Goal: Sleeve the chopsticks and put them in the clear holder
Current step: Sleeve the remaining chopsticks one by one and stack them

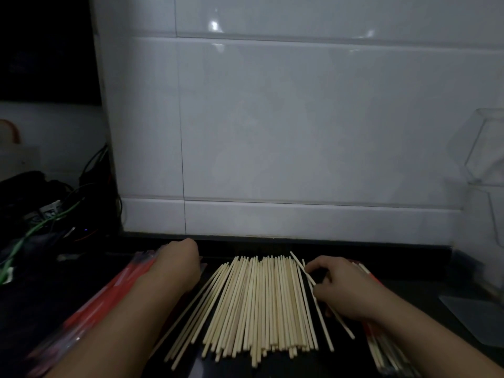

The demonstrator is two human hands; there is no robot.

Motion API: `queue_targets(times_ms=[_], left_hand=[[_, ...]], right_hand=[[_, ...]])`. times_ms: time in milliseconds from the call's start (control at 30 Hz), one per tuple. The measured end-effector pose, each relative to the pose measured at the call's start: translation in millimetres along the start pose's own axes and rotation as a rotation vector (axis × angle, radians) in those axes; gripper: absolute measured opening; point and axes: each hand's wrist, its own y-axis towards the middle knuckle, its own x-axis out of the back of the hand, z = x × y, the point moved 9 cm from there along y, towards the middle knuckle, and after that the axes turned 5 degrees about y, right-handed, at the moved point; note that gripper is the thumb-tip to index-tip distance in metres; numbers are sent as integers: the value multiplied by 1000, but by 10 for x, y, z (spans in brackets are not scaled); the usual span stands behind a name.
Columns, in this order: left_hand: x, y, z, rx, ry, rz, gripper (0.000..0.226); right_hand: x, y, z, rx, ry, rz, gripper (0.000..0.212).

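A wide pile of pale bare chopsticks (253, 304) lies fanned on the dark counter. My right hand (336, 289) is at the pile's right edge, its fingers curled round two loose chopsticks (321, 304) that slant away from the pile. My left hand (178, 264) rests with curled fingers on a stack of red sleeves (109, 293) left of the pile; whether it pinches one is hidden. The clear holder (482, 151) stands at the far right against the tiled wall. Sleeved chopsticks (381, 347) lie under my right forearm.
A white tiled wall (272, 132) rises just behind the counter. Tangled cables and dark gear (49, 211) fill the left side. A flat clear sheet (474, 317) lies on the counter at the right.
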Motion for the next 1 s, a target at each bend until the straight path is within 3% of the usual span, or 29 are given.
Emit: queue_targets(times_ms=[167,300,400,533,667,833,1000], left_hand=[[179,-42,-1,13,-107,-69,24],[617,-211,-206,-149,-601,-311,18],[696,-412,-412,-254,-1097,-206,15],[628,-473,-535,-266,-1403,-10,17],[594,-555,-660,-372,-1431,111,19],[661,-635,-749,-483,-1205,-18,28],[617,-652,-837,-510,-1097,-27,12]], right_hand=[[20,-22,60,9,68,19,33],[226,-88,235,92,325,-79,32],[431,-186,365,183,574,-177,31],[641,-309,450,317,757,-321,32],[838,-350,389,356,908,-491,15],[1044,-406,267,349,998,-643,17],[1083,-402,215,359,1219,-652,21]])
